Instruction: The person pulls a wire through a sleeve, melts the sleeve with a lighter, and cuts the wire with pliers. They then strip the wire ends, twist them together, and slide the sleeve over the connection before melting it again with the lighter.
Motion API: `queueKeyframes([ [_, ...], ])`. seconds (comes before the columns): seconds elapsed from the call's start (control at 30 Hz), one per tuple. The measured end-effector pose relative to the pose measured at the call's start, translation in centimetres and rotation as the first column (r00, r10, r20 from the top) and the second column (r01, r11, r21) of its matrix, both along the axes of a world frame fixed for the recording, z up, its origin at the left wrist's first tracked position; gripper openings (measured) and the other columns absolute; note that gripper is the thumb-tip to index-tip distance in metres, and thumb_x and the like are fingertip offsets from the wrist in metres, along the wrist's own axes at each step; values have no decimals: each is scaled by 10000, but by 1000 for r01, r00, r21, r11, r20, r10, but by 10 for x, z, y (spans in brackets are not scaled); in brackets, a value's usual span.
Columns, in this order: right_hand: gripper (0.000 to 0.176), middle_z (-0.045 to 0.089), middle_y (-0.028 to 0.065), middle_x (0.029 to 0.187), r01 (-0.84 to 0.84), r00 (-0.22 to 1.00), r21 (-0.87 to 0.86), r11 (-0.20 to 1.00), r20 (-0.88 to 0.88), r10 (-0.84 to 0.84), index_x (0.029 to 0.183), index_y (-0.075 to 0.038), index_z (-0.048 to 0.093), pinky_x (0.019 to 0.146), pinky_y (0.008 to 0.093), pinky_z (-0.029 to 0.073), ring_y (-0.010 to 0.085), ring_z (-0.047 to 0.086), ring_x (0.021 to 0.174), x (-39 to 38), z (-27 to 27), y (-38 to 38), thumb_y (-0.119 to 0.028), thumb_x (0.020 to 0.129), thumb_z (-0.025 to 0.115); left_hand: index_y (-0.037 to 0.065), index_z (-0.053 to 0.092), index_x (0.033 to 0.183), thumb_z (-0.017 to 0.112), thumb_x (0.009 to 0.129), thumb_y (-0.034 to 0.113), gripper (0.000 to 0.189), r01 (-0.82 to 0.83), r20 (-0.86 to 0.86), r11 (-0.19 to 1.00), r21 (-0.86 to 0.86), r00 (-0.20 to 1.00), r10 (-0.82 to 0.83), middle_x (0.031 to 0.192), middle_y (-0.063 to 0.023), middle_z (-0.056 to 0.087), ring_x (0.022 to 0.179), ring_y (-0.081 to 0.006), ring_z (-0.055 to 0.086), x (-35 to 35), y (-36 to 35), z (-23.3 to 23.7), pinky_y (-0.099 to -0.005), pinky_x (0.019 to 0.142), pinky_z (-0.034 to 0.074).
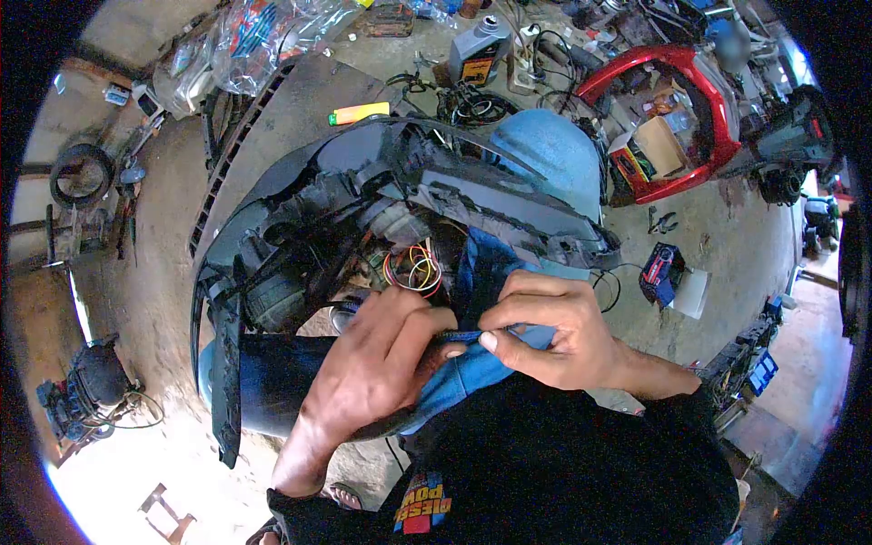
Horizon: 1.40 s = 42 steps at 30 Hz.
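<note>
My left hand (pixel 377 359) is closed, fingers curled downward over my lap. Opposite it, my right hand (pixel 559 331) pinches with thumb and forefinger. Between the two hands runs a short, thin dark blue strip (pixel 460 336); I cannot tell whether it is a wire or cloth. Just beyond the hands, a large black plastic headlight housing (pixel 309 195) lies across my lap, with round covers on its back. Red, yellow and white wires (pixel 418 270) loop in its opening, right by my left knuckles. Blue jeans (pixel 477 368) show beneath both hands.
A lighter-coloured yellow-orange box (pixel 360 113) lies beyond the housing. A grey oil bottle (pixel 480 50), a blue rounded stool (pixel 549 150) and a red curved fairing (pixel 727 118) stand farther out. Pliers (pixel 663 220) and a dark blue box (pixel 661 274) lie to the right. A tyre (pixel 59 177) rests left.
</note>
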State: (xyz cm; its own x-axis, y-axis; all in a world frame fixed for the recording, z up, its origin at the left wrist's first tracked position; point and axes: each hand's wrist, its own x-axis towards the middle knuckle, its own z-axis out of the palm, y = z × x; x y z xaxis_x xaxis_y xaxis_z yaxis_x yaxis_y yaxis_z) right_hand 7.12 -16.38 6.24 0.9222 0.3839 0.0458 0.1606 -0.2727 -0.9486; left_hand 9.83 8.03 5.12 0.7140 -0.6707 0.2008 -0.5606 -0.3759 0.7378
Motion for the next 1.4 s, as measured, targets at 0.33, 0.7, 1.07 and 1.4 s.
queueKeyframes([
  [0.33,101,674,93,817,83,983,26,996,-167,-78,899,19,717,627,310,502,191,654,712,-6,6,7,-69,892,763,38,689,1134,776,823,193,359,-20,285,996,83,958,-4,944,-61,615,853,-241,626,-6,1,-4,-359,735,553],
  [0.7,116,677,93,807,147,971,47,988,-198,-135,905,33,713,620,298,480,157,636,710,-15,-1,14,-76,928,747,2,657,1118,751,855,158,320,2,302,1000,25,953,-9,940,-92,584,806,-254,614,-9,-3,-9,-372,710,537],
  [1.07,190,631,102,781,76,978,59,995,-200,-63,879,25,653,628,322,463,165,600,693,-14,-3,18,-131,970,711,5,631,1173,646,844,170,368,108,241,988,106,962,-131,1045,-118,583,986,-289,598,-7,3,-11,-419,846,500],
  [1.4,154,639,100,801,-136,955,-3,991,-266,130,915,10,672,633,335,470,204,610,710,6,4,1,-130,955,722,92,646,1110,681,814,177,310,122,229,987,109,963,-144,1008,-29,536,938,-223,533,-11,2,-9,-379,853,435],
])
